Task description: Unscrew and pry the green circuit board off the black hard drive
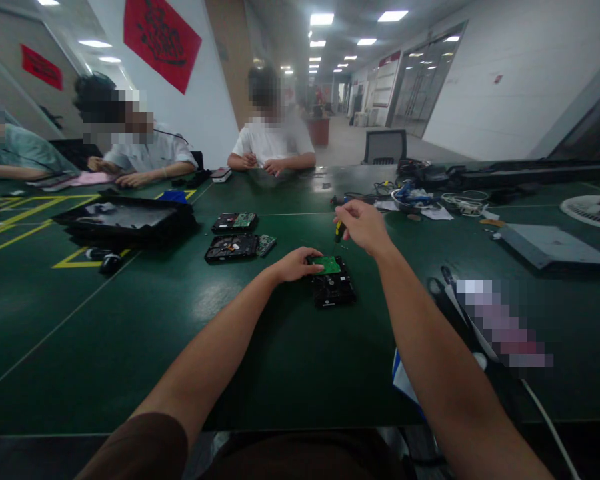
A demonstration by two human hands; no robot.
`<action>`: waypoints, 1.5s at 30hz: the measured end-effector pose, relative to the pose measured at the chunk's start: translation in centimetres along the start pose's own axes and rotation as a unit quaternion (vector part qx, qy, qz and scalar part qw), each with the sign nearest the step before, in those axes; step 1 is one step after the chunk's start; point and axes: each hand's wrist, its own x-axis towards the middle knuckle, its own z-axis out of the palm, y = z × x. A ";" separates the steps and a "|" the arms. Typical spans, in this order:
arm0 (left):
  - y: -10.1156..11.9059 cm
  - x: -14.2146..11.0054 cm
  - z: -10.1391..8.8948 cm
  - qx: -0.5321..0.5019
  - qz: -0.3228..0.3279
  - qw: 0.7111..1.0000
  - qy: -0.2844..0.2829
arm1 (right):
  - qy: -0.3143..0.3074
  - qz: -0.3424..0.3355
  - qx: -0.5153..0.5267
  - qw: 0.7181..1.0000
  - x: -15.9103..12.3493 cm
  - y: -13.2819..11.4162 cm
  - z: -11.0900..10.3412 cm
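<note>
In front of me on the green table lies a black hard drive [334, 291] with a green circuit board [329, 265] on its far part. My left hand [300, 265] grips the drive's left side, its thumb resting on the board's edge. A yellow and black screwdriver [339, 231] is pinched in my right hand [363, 225], pointing down at the board's far right corner. Whether its tip touches a screw is too small to tell. Two more hard drives [231, 248] [234, 223] lie to the left, a loose circuit board [267, 245] beside the nearer one.
A black tray [125, 223] stands at the left. Tangled cables [411, 195] and a grey metal box [555, 247] lie at the right, with a white cable [550, 427] nearer me. Several people sit across the table, one in a white shirt [275, 143] straight ahead.
</note>
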 end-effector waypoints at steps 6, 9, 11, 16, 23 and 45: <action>0.1 -0.2 -0.1 0.006 -0.005 1.000 0.005 | -0.041 0.005 0.041 0.998 0.0 0.1 0.1; 0.1 -0.4 -0.2 0.011 -0.013 1.000 0.006 | -0.010 -0.016 -0.018 1.000 0.2 0.2 0.1; 0.1 -0.4 -0.2 0.014 -0.015 1.000 0.006 | 0.019 -0.013 -0.043 0.999 0.3 0.4 0.1; 0.2 -0.3 -0.3 0.014 -0.012 1.000 0.002 | 0.004 0.010 0.004 1.000 0.2 0.4 0.3; 0.4 -0.4 -0.3 0.000 0.001 1.000 0.005 | -0.056 0.003 0.047 0.997 0.0 -0.1 0.3; -0.3 -0.1 -0.2 -0.003 0.002 1.000 0.003 | -0.094 0.009 0.053 0.994 -0.1 -0.4 -0.3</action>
